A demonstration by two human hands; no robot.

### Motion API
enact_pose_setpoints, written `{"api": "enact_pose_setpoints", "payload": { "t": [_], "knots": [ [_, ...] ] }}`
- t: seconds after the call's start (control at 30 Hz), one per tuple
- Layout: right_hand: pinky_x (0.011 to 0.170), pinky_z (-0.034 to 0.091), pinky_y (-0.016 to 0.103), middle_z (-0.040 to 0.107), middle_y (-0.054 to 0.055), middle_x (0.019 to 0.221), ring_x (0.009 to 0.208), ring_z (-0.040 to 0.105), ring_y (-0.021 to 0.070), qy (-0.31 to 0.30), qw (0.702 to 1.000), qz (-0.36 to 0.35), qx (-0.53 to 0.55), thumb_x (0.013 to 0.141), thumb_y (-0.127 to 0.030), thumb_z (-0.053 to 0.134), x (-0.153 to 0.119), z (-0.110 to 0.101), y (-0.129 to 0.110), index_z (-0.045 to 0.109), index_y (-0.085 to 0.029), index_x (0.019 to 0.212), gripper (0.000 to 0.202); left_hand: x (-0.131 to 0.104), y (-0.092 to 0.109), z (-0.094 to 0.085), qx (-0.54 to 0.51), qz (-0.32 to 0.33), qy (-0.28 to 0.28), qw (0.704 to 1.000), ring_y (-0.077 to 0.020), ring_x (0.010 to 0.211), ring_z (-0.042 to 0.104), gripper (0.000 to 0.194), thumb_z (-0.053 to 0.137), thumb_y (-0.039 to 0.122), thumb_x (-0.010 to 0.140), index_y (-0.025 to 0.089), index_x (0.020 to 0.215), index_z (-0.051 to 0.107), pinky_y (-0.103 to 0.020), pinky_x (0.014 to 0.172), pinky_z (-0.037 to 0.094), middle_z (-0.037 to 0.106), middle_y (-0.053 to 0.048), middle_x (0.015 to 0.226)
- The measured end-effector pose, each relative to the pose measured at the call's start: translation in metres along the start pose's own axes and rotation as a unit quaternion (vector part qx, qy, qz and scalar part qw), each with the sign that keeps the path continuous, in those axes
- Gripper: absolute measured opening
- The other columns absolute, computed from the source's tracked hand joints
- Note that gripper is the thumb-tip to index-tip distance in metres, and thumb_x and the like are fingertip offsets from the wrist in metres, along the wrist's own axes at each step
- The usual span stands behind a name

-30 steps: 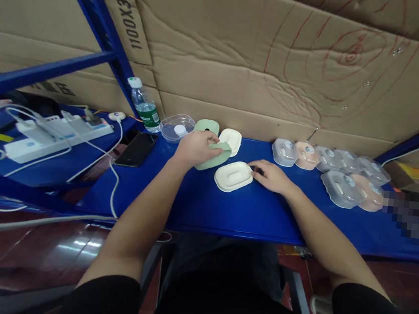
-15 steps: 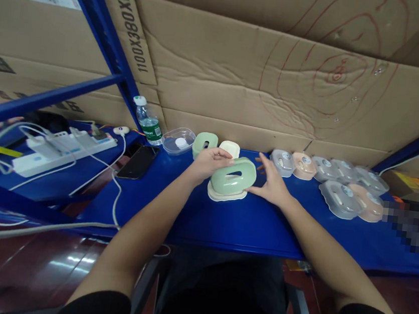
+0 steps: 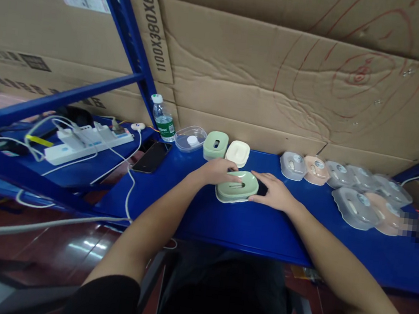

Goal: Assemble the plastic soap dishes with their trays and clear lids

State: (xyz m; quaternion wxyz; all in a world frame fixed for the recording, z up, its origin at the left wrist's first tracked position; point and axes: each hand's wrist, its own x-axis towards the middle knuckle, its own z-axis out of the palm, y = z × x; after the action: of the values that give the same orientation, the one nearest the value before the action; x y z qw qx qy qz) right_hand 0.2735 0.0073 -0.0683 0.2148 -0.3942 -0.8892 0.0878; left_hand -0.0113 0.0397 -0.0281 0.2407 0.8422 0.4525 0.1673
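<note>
Pale-green oval plastic cover with a slot (image 3: pixel 239 191) near the middle of my view, over a cream rounded plastic base (image 3: pixel 227 200), my left hand (image 3: pixel 215 173) grasping its left side, my right hand (image 3: pixel 276 192) gripping its right end, glossy blue tabletop (image 3: pixel 209 222) beneath.

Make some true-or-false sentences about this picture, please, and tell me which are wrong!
1. The person's left grip touches a glossy pale-green oval plastic cover. True.
2. The person's right grip holds a black rectangular phone. False: it is at the cover's right end.
3. A clear plastic bottle with a green label stands left of a clear rounded plastic container. True.
4. A cream rounded plastic piece sits left of a pale-green slotted plastic box. False: it sits right of it.
5. Two peach rounded plastic boxes are among the grey rounded plastic boxes. True.
</note>
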Motion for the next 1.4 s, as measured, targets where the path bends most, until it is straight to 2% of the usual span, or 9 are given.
{"api": "enact_pose_setpoints", "payload": {
  "t": [0.13, 0.37, 0.63, 0.83, 1.0, 1.1, 1.2, 1.3, 1.4],
  "knots": [
    [0.105, 0.058, 0.062, 0.072, 0.016, 0.144, 0.126, 0.07, 0.0418, -0.023, 1.0, 0.01, -0.003, 0.08, -0.076, 0.083, 0.0, 0.002, 0.003, 0.054, -0.026, 0.161, 0.099, 0.0, 0.002, 0.006, 0.091, 0.013, -0.05, 0.995, -0.0298, 0.111, 0.073, 0.051, 0.072, 0.062, 0.089, 0.021, 0.117, 0.078, -0.036, 0.088, 0.052, 0.081, -0.01, 0.12],
    [0.111, 0.055, 0.064, 0.066, 0.018, 0.153, 0.135, 0.066, 0.0419, -0.023, 0.999, -0.013, 0.024, 0.086, -0.073, 0.08, 0.0, 0.007, 0.012, 0.046, -0.024, 0.167, 0.101, 0.005, -0.003, 0.018, 0.132, 0.012, -0.036, 0.99, -0.0303, 0.109, 0.074, 0.042, 0.061, 0.054, 0.096, 0.018, 0.107, 0.079, -0.036, 0.086, 0.054, 0.081, -0.012, 0.115],
    [0.121, 0.047, 0.066, 0.058, 0.018, 0.162, 0.148, 0.056, 0.0421, -0.001, 0.997, -0.038, 0.068, 0.084, -0.079, 0.077, 0.0, 0.01, 0.018, 0.051, -0.026, 0.164, 0.099, 0.009, -0.007, 0.034, 0.124, 0.05, -0.015, 0.991, -0.0312, 0.117, 0.073, 0.049, 0.062, 0.057, 0.098, 0.019, 0.123, 0.077, -0.039, 0.096, 0.056, 0.078, -0.012, 0.124],
    [0.123, 0.044, 0.067, 0.057, 0.019, 0.162, 0.148, 0.056, 0.0427, -0.033, 0.996, -0.044, 0.064, 0.088, -0.08, 0.072, 0.002, 0.011, 0.016, 0.05, -0.025, 0.165, 0.097, 0.011, -0.014, 0.017, 0.081, 0.077, 0.09, 0.99, -0.0267, 0.112, 0.074, 0.041, 0.065, 0.051, 0.1, 0.019, 0.123, 0.077, -0.037, 0.098, 0.056, 0.08, -0.009, 0.118],
    [0.123, 0.044, 0.067, 0.055, 0.018, 0.164, 0.15, 0.054, 0.0421, -0.051, 0.996, -0.011, 0.07, 0.091, -0.078, 0.069, 0.002, 0.008, 0.014, 0.045, -0.026, 0.167, 0.096, 0.008, -0.046, -0.02, 0.091, -0.032, 0.33, 0.939, -0.0276, 0.114, 0.07, 0.029, 0.06, 0.039, 0.103, 0.018, 0.11, 0.079, -0.039, 0.104, 0.053, 0.077, -0.012, 0.115],
    [0.124, 0.044, 0.066, 0.055, 0.02, 0.163, 0.15, 0.054, 0.0421, -0.062, 0.996, 0.0, 0.07, 0.091, -0.079, 0.069, 0.002, 0.006, 0.015, 0.044, -0.024, 0.168, 0.098, 0.002, -0.07, -0.037, 0.138, -0.119, 0.407, 0.895, -0.0342, 0.121, 0.066, 0.032, 0.056, 0.038, 0.103, 0.018, 0.111, 0.08, -0.047, 0.11, 0.049, 0.075, -0.016, 0.121],
    [0.124, 0.043, 0.066, 0.055, 0.019, 0.164, 0.151, 0.052, 0.042, -0.066, 0.995, 0.004, 0.07, 0.092, -0.078, 0.068, 0.001, 0.006, 0.016, 0.043, -0.025, 0.169, 0.097, -0.004, -0.087, -0.045, 0.144, -0.197, 0.402, 0.882, -0.0374, 0.126, 0.065, 0.035, 0.054, 0.029, 0.101, 0.017, 0.124, 0.077, -0.049, 0.11, 0.05, 0.074, -0.018, 0.13],
    [0.123, 0.044, 0.065, 0.056, 0.018, 0.163, 0.15, 0.054, 0.0412, -0.067, 0.995, 0.002, 0.071, 0.093, -0.077, 0.067, 0.001, 0.007, 0.017, 0.042, -0.026, 0.169, 0.094, -0.008, -0.092, -0.047, 0.122, -0.216, 0.357, 0.9, -0.0346, 0.128, 0.067, 0.047, 0.05, 0.02, 0.1, 0.017, 0.144, 0.066, -0.045, 0.108, 0.053, 0.075, -0.015, 0.134],
    [0.122, 0.046, 0.064, 0.057, 0.017, 0.162, 0.149, 0.056, 0.0396, -0.068, 0.995, -0.003, 0.07, 0.097, -0.074, 0.064, 0.001, 0.006, 0.018, 0.044, -0.026, 0.168, 0.088, -0.008, -0.091, -0.048, 0.141, -0.237, 0.31, 0.91, -0.034, 0.128, 0.068, 0.049, 0.054, 0.019, 0.098, 0.018, 0.146, 0.065, -0.044, 0.107, 0.054, 0.076, -0.014, 0.134]
  ]
}}
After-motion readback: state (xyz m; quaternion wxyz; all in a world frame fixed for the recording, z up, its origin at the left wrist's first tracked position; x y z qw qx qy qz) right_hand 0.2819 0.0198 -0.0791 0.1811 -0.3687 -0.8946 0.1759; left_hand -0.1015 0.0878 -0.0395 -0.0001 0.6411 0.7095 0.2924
